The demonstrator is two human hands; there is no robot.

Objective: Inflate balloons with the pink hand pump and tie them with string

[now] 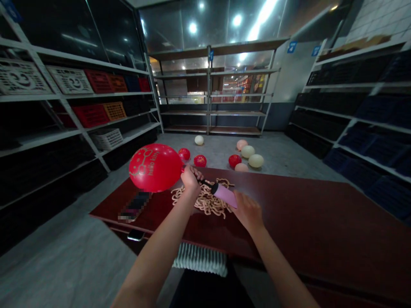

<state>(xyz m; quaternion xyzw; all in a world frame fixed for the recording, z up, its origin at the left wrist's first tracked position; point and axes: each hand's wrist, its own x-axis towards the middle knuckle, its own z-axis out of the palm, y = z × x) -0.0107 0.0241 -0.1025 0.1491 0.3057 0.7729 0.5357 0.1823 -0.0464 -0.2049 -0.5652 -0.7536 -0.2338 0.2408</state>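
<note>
A large inflated red balloon (157, 167) with gold printing points its neck at my left hand (190, 177). The fingers of that hand are closed around the balloon's neck at the nozzle end of a hand pump. My right hand (248, 209) is wrapped round the pink barrel of the balloon pump (224, 195), whose black part runs up to the left hand. Beneath the pump, a tangled pile of beige uninflated long balloons (208, 205) lies on the dark red table (295, 205).
A phone (135, 206) lies at the table's left edge. Red balloons (200, 161) and pale balloons (256, 161) rest on the floor beyond the table. Shelves (208, 113) stand at the back, with crates (91, 115) on the left shelves and more on the right.
</note>
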